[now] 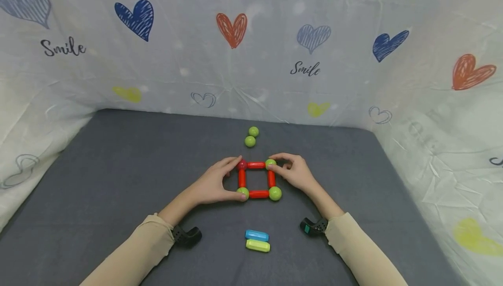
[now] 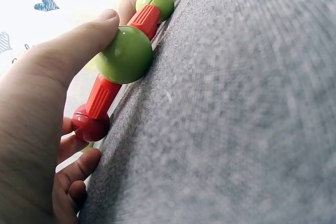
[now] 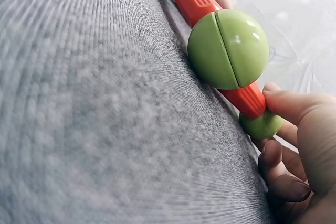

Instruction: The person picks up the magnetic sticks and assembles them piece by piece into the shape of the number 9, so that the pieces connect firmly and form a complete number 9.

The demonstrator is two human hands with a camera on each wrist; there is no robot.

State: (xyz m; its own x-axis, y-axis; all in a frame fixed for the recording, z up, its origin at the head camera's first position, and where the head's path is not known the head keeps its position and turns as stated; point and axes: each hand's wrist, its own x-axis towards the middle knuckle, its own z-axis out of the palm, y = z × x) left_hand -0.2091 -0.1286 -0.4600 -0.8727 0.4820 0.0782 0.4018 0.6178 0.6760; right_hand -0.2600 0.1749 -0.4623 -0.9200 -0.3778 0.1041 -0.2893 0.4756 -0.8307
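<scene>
Left hand (image 1: 214, 185), spread wide, holds the square of red sticks (image 1: 259, 194) by its left corner balls (image 1: 241, 191), the right hand (image 1: 296, 172) pinching its far right ball (image 1: 270, 162), the square between them on the worktop (image 1: 98, 190).

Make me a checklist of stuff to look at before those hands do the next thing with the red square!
1. Red square closed, with a ball at every corner: ok.
2. Left hand touching the near-left green ball and the red ball: ok.
3. Right hand pinching the far-right green ball: ok.
4. Two more green balls in sight: ok, they lie beyond the square.
5. Blue rod and yellow-green rod joined to the square: not ok, they lie apart from it, on the near side.
6. Joints tight enough for lifting: cannot tell.
</scene>
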